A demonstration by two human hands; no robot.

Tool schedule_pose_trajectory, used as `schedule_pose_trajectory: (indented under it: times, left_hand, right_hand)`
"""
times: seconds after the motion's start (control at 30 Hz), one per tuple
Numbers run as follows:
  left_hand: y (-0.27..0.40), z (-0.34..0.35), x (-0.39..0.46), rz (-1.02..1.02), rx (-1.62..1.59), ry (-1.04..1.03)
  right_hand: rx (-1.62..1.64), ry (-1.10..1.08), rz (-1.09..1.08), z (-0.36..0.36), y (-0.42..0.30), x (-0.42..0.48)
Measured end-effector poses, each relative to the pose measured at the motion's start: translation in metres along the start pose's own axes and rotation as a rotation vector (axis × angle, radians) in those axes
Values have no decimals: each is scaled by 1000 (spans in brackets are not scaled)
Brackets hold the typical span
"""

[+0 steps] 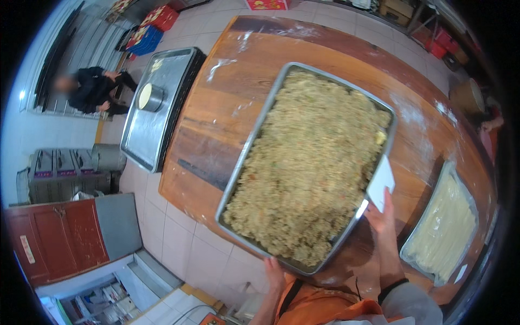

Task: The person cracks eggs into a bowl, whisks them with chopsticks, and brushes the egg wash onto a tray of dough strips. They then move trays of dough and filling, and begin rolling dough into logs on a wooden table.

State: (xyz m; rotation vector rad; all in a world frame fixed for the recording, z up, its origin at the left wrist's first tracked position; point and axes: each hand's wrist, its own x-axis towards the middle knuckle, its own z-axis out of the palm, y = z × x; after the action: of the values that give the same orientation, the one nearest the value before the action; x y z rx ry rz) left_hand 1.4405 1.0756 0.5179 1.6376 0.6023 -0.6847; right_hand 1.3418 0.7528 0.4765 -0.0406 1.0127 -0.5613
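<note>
A large metal tray (254,136) full of a crumbly, rice-like filling (304,162) lies slanted on the wooden table, its near corner by the table's front edge. My left hand (274,270) grips the tray's near rim, the fingertips on the metal. At the tray's right side, my right hand (382,215) holds a white flat scraper (381,183) and is against the rim; whether it also grips the tray is hard to tell. Right of that hand lies a clear plastic bag (443,227) of pale dough-like strips.
Flour marks the wooden table (215,109). Beyond its left edge, a stack of metal trays (140,142) bears a round tin (150,97). A person (93,89) in dark clothes is at the far left; another person's hand (492,124) shows at the far right. A small white piece (460,274) lies near the bag.
</note>
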Motion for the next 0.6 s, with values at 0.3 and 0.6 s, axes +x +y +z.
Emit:
schedule_pose_trajectory:
  times: [0.3, 0.6]
  left_hand:
    - [-80, 60, -61, -227, -53, -224]
    - [-89, 31, -40, 16, 54, -422]
  right_hand:
    - [-143, 133, -107, -73, -110, -23]
    - [-1118, 197, -847, -118, -126, -47]
